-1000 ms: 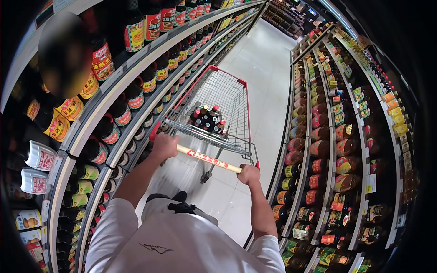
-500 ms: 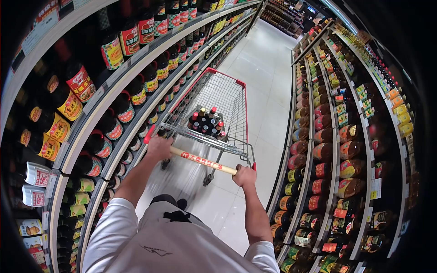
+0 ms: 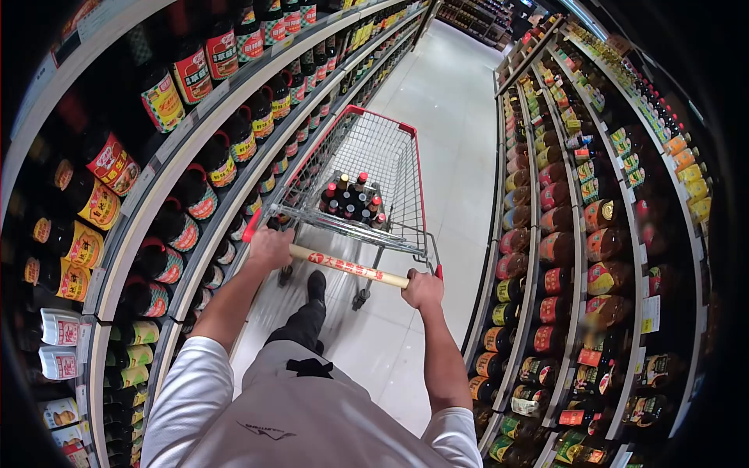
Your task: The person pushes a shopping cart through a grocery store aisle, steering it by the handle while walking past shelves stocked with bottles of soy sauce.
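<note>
My left hand (image 3: 271, 248) is closed round the left end of a shopping cart handle (image 3: 348, 267), a pale yellow bar with red lettering. At the bar's right end, my right hand (image 3: 422, 289) grips it with curled fingers. Ahead of the handle stretches the metal wire shopping cart (image 3: 420, 175), with a red rim. Several dark bottles (image 3: 351, 200) with red, yellow and dark caps stand grouped in its near end. The rest of the basket shows bare wire mesh.
Shelves of dark sauce bottles (image 3: 191, 72) line the left side, close to the cart. Along the right run more shelves (image 3: 538, 234) with labelled bottles and jars. Pale floor tiles (image 3: 456, 93) lead ahead between them, towards further shelving (image 3: 476, 22).
A dark-shoed foot has stepped forward below the handle. Bottles on the left shelves have shifted left and down in view. Both hands have kept their grip on the handle.
</note>
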Demonstrator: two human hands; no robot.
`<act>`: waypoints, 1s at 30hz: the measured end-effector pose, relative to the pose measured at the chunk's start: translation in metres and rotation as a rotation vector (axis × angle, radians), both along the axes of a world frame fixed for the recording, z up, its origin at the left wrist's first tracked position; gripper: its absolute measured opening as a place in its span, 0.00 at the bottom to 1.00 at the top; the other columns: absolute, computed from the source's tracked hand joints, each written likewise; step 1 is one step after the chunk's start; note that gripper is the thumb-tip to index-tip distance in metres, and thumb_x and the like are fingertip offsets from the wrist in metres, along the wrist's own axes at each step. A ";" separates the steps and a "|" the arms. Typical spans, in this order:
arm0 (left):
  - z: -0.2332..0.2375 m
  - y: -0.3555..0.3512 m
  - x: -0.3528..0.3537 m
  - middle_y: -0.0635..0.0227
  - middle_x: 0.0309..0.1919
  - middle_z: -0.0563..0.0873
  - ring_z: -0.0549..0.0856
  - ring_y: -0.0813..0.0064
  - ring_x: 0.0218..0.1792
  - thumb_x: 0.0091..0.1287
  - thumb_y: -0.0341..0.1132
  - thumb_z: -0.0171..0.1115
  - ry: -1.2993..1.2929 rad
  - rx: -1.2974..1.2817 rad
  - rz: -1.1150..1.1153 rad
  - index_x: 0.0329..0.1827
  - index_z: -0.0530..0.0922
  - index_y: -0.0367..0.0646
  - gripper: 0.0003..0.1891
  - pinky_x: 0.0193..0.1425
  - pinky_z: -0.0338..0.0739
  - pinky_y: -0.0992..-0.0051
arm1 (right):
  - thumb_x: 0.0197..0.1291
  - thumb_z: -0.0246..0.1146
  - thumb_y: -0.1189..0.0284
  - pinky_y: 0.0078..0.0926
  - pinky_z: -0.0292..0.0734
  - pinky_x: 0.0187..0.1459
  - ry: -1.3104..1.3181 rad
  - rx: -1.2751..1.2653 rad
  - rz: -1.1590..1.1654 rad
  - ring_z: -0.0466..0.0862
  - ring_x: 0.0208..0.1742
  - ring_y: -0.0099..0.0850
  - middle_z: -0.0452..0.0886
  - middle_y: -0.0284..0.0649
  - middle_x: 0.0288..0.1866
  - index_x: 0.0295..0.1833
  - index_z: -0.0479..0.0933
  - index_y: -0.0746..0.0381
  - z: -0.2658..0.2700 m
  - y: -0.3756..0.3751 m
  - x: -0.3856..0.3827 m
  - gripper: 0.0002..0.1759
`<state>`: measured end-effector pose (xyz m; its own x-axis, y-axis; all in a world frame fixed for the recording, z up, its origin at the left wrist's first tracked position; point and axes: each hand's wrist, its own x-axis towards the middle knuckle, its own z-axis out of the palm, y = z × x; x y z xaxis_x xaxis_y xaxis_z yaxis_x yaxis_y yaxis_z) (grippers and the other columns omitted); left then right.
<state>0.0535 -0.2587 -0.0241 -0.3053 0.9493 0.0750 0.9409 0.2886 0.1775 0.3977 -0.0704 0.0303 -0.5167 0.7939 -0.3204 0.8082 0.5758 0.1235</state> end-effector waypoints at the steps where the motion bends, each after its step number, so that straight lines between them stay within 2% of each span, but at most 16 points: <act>1: 0.000 0.004 -0.002 0.66 0.22 0.85 0.87 0.61 0.29 0.45 0.41 0.71 -0.002 -0.010 0.000 0.32 0.75 0.50 0.15 0.41 0.75 0.61 | 0.55 0.62 0.62 0.40 0.84 0.40 0.001 -0.003 0.000 0.88 0.36 0.41 0.88 0.43 0.32 0.44 0.84 0.52 0.000 0.003 -0.002 0.13; 4: 0.008 0.016 -0.008 0.64 0.29 0.89 0.89 0.61 0.36 0.49 0.43 0.71 -0.043 -0.164 0.014 0.40 0.77 0.49 0.17 0.51 0.76 0.64 | 0.55 0.61 0.62 0.40 0.84 0.41 -0.006 -0.003 0.004 0.88 0.37 0.42 0.88 0.43 0.34 0.43 0.84 0.52 -0.004 0.013 -0.006 0.13; 7: 0.001 0.026 -0.016 0.63 0.29 0.89 0.89 0.61 0.37 0.49 0.42 0.70 -0.035 -0.161 0.014 0.40 0.78 0.49 0.17 0.51 0.75 0.63 | 0.54 0.61 0.62 0.41 0.84 0.41 -0.033 0.002 0.006 0.88 0.37 0.42 0.88 0.44 0.35 0.43 0.84 0.52 -0.001 0.021 -0.015 0.13; 10: -0.012 0.036 -0.026 0.65 0.24 0.86 0.88 0.60 0.31 0.44 0.39 0.71 0.014 0.026 0.002 0.34 0.76 0.50 0.15 0.45 0.77 0.62 | 0.55 0.61 0.61 0.41 0.84 0.41 -0.034 0.009 0.000 0.89 0.37 0.42 0.88 0.44 0.35 0.43 0.84 0.52 0.000 0.031 -0.027 0.13; 13: -0.009 0.049 -0.033 0.62 0.29 0.89 0.89 0.61 0.37 0.49 0.40 0.69 -0.058 -0.101 0.009 0.39 0.78 0.49 0.15 0.50 0.74 0.64 | 0.55 0.61 0.61 0.41 0.84 0.41 -0.057 0.016 -0.005 0.89 0.37 0.42 0.88 0.43 0.35 0.43 0.84 0.52 -0.004 0.041 -0.035 0.13; 22: -0.007 0.095 -0.039 0.61 0.27 0.88 0.89 0.61 0.35 0.48 0.40 0.71 -0.062 -0.061 0.013 0.39 0.79 0.48 0.16 0.47 0.73 0.64 | 0.57 0.59 0.62 0.42 0.84 0.41 -0.035 0.024 0.029 0.88 0.39 0.43 0.88 0.42 0.35 0.45 0.84 0.51 -0.010 0.093 -0.038 0.14; 30: -0.006 0.119 -0.050 0.61 0.29 0.89 0.89 0.60 0.36 0.47 0.40 0.73 -0.099 -0.112 0.029 0.41 0.79 0.49 0.18 0.50 0.74 0.64 | 0.57 0.58 0.61 0.42 0.83 0.42 -0.083 0.008 0.009 0.88 0.40 0.42 0.88 0.42 0.36 0.45 0.83 0.51 -0.006 0.114 -0.054 0.14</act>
